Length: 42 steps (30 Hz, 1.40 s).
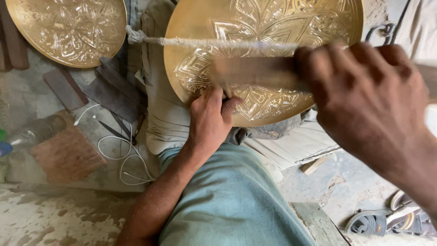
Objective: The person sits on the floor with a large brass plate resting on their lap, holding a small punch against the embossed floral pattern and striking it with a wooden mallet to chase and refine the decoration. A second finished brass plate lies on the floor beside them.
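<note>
Here the blurred wooden mallet (259,73) lay crosswise over the engraved brass tray (273,98), gripped by the right hand (368,100); the left hand (211,116) pinched a punch (226,93) there.

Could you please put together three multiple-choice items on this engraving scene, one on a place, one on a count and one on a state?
1. Where does the second brass tray lie?
A. upper left of the view
B. lower right, by the sandals
C. on the person's lap

2. How many engraved brass trays are in view?
A. one
B. two
C. four

3. How does the wooden tool in the right hand appear?
A. sharp and lying flat on the floor
B. blurred, held over the near tray
C. snapped in two

Answers:
1 A: it sits at the top left, past the grey cloth.
2 B: the near tray, with a rope across it, plus the one at the upper left.
3 B: the tool is smeared above the near tray, while the left hand pinches a small tool against the tray's engraved face.
</note>
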Each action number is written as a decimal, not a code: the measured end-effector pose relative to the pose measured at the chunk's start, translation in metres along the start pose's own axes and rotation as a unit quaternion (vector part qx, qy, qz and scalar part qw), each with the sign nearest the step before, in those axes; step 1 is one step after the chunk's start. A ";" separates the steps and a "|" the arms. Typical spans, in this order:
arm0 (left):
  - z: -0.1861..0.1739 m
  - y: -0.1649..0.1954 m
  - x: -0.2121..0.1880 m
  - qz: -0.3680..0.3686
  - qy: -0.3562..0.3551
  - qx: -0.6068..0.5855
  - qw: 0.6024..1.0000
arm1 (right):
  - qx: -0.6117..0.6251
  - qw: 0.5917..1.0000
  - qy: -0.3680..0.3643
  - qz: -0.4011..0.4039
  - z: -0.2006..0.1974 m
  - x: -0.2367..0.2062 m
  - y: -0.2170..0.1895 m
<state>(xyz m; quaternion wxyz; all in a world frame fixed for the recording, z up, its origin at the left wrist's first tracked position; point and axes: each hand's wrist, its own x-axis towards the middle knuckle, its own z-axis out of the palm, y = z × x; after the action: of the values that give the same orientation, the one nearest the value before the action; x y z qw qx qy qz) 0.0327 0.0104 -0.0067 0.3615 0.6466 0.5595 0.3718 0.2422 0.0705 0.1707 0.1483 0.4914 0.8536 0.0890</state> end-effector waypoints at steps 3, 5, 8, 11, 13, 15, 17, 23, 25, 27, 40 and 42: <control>-0.001 0.000 -0.004 0.006 0.000 -0.028 1.000 | 0.000 1.000 -0.011 0.005 0.018 -0.007 0.004; 0.001 0.001 -0.005 -0.011 -0.009 -0.020 1.000 | 0.006 1.000 -0.013 0.014 0.019 -0.010 0.006; 0.002 0.002 -0.004 -0.001 0.002 -0.022 1.000 | -0.024 0.999 0.004 -0.028 0.011 -0.005 0.004; 0.002 0.003 -0.004 -0.015 0.002 -0.020 1.000 | 0.017 0.999 0.029 -0.010 -0.005 0.004 -0.002; 0.001 0.004 -0.004 -0.021 0.000 -0.020 1.000 | 0.037 0.999 0.009 0.016 -0.009 0.009 -0.007; 0.002 0.004 -0.004 -0.010 0.001 -0.028 1.000 | -0.006 1.000 0.017 -0.022 -0.014 0.010 -0.005; 0.001 0.005 -0.005 -0.037 -0.007 -0.031 0.999 | 0.001 0.998 0.043 -0.036 -0.014 0.011 -0.006; 0.003 0.004 -0.007 -0.008 0.015 -0.001 1.000 | -0.050 0.997 -0.008 -0.051 -0.021 0.016 -0.010; 0.004 0.005 -0.008 -0.007 0.019 -0.012 1.000 | -0.011 0.998 0.051 -0.045 -0.027 0.020 -0.012; 0.003 0.005 -0.010 -0.056 0.002 -0.051 0.997 | 0.005 1.000 0.025 -0.015 -0.030 0.027 -0.016; 0.008 0.008 -0.025 -0.096 0.005 -0.037 0.995 | -0.055 0.989 0.095 -0.095 -0.017 0.015 -0.017; 0.008 0.007 -0.025 -0.054 0.024 0.003 0.998 | -0.040 0.992 0.093 -0.082 -0.018 0.018 -0.020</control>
<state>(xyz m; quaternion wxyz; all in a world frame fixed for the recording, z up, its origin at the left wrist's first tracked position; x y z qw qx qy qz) 0.0403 -0.0154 -0.0065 0.3659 0.6075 0.6028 0.3658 0.2115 0.0763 0.1789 0.0952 0.4033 0.8966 0.1561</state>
